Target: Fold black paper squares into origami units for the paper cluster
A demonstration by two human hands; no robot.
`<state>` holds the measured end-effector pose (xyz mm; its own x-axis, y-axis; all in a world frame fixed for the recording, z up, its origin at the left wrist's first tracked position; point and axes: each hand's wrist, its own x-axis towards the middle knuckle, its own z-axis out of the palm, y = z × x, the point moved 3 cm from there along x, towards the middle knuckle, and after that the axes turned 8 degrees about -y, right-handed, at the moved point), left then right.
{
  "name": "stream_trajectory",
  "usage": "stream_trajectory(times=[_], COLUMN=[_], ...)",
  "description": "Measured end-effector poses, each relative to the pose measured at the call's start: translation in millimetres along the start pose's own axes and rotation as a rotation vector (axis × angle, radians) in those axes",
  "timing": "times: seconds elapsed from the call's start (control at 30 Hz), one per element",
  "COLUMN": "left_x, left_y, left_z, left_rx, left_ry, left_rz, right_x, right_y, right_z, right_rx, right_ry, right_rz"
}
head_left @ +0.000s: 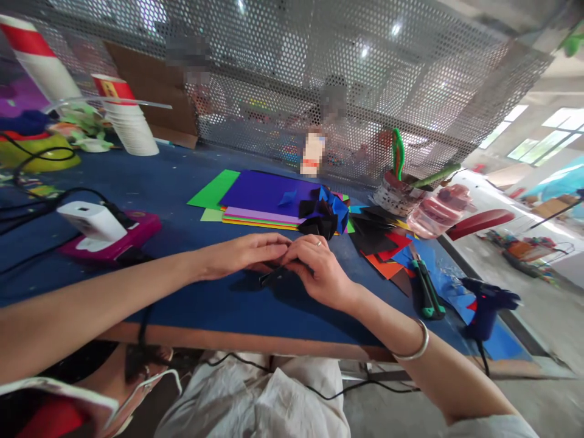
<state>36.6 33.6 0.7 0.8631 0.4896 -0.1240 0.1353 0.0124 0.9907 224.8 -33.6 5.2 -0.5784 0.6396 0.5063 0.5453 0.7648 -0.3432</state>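
Above the front part of the blue table, my left hand and my right hand meet fingertip to fingertip. Between them is a small piece of black paper, its end sticking out below the fingers. The fingers of both hands are closed on it; its upper part is hidden by them. A ring and a bracelet are on my right hand and wrist. Just behind my hands lies a folded black and blue paper shape, at the right end of a stack of coloured sheets.
Black and red paper pieces, a green cutter and a glue gun lie right. A pink bottle stands behind them. At left are a power strip and paper cups; a perforated screen stands behind.
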Motion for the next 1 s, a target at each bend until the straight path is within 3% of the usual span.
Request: stream_trajectory(times=[0.17,0.27,0.37,0.47,0.7,0.87,1.0], left_x=[-4,-4,-3,-2,-1,-2,1], left_y=[-2,-4,-6,-9,-6,-2,-5], left_z=[3.4,0.9,-2.5,-4.4,-4.7,-9.8,-16.8], left_rx=[-0.112,-0.136,-0.158,-0.188,-0.179,-0.186,-0.175], left_ry=[-0.196,-0.208,-0.14,-0.063,0.048,0.196,0.255], left_rz=[-0.03,-0.031,0.002,0.026,0.056,0.031,0.024], right_x=[0,-1,-3,-5,-6,-6,-4], right_y=[-4,-11,-15,-15,-17,-16,-5], right_z=[-1,-5,-8,-4,6,1,-5], right_rx=[-0.014,-0.041,-0.091,-0.087,-0.047,-0.08,-0.186], right_ry=[0.011,0.108,0.201,0.215,0.126,0.102,-0.006], right_rz=[0.018,0.001,0.021,0.021,0.045,0.024,0.022])
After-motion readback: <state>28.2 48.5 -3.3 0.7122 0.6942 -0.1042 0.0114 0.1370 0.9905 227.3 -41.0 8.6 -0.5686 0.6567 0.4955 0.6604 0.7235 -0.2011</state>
